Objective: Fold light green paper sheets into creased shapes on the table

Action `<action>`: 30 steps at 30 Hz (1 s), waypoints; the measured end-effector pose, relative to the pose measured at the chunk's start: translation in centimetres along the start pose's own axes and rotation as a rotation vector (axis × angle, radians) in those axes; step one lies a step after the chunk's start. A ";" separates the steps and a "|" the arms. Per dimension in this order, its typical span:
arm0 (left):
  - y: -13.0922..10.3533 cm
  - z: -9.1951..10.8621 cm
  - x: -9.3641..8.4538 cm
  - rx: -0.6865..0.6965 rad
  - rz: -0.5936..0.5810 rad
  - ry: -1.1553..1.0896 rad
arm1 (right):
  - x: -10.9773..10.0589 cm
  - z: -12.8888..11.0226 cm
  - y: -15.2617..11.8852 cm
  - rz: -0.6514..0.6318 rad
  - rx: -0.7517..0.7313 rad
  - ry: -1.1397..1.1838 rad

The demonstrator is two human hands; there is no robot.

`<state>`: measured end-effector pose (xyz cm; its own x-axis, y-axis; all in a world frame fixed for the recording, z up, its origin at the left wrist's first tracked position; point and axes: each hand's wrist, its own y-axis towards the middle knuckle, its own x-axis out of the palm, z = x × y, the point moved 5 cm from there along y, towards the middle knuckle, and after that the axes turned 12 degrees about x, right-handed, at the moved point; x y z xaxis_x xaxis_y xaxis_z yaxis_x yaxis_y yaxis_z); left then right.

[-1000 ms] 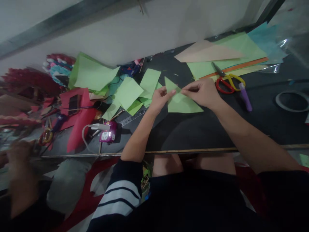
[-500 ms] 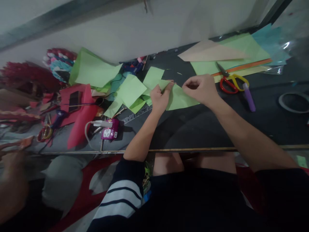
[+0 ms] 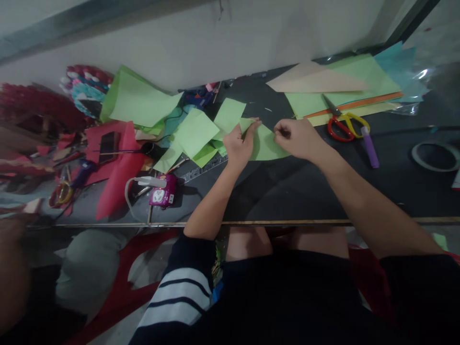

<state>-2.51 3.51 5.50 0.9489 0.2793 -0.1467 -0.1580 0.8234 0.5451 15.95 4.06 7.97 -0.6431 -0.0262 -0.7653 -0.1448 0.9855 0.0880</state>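
A piece of light green paper [image 3: 268, 145] is between my two hands above the dark table. My left hand [image 3: 239, 145] pinches its left part between thumb and fingers. At the paper's right edge is my right hand [image 3: 296, 138], its fingers curled and pressed together on that edge. Left of my hands lie green squares of paper [image 3: 199, 132], overlapping one another, with a metal ruler [image 3: 204, 168] partly under them.
Scissors [image 3: 339, 125] and a purple glue stick [image 3: 370, 147] lie to the right, with a tape roll [image 3: 435, 154] beyond. A purple plug adapter [image 3: 163, 191] stands near the front edge. Another person's arm [image 3: 12, 268] is at far left.
My right hand has drawn its fingers closer together at the paper's right edge. The paper's right corner shows less. The other person's hand at far left has shifted.
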 end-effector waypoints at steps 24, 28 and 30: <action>2.9 -5.6 -4.1 -0.009 0.255 -0.060 | -1.0 6.8 0.2 0.028 0.248 0.384; 2.3 -5.6 -2.9 -0.092 0.316 -0.176 | 0.3 5.6 1.2 -0.091 0.360 0.708; 2.2 -5.6 -2.4 -0.082 0.283 -0.165 | 0.7 4.7 1.3 -0.164 0.368 0.726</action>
<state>-6.72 7.46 2.45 0.8948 0.4239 0.1403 -0.4364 0.7637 0.4758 18.85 6.08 4.56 -0.9788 -0.1517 -0.1372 -0.1049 0.9482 -0.3000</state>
